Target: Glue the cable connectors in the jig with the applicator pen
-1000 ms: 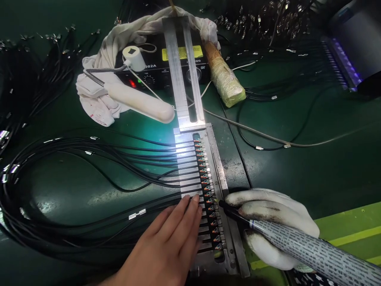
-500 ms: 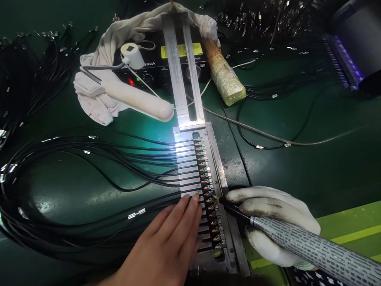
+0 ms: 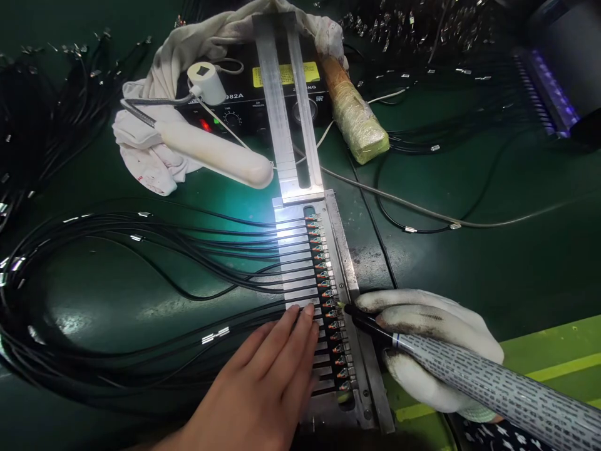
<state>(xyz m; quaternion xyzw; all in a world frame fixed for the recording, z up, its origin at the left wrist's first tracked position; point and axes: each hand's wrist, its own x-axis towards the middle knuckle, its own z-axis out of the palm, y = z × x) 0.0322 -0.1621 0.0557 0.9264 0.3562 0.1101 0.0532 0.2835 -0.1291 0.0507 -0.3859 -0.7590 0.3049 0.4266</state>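
Note:
My bare left hand (image 3: 270,369) lies flat, fingers extended side by side, on the lower part of a metal fixture (image 3: 295,291). Black cables (image 3: 225,247) run from the left into the fixture's slots, their stripped ends with small metal tips lined up along its right side. In a white, stained glove, my right hand (image 3: 432,351) grips a thick pen-like tool (image 3: 469,373) with a grey patterned barrel. The tool's black nose points left at the cable ends, just right of my left fingertips. A slotted metal plate (image 3: 272,94) extends from the fixture's far end.
A white lamp (image 3: 216,147) shines on the fixture from the left. Behind stand a black control box (image 3: 253,116), a draped white cloth (image 3: 145,150) and a wrapped handle (image 3: 361,131). Cable bundles (image 3: 61,106) lie far left; a dark device with purple light (image 3: 554,94) is at the right.
The tool's tip and my gloved right hand have shifted very slightly up and left along the row of cable ends. My left hand stays in place.

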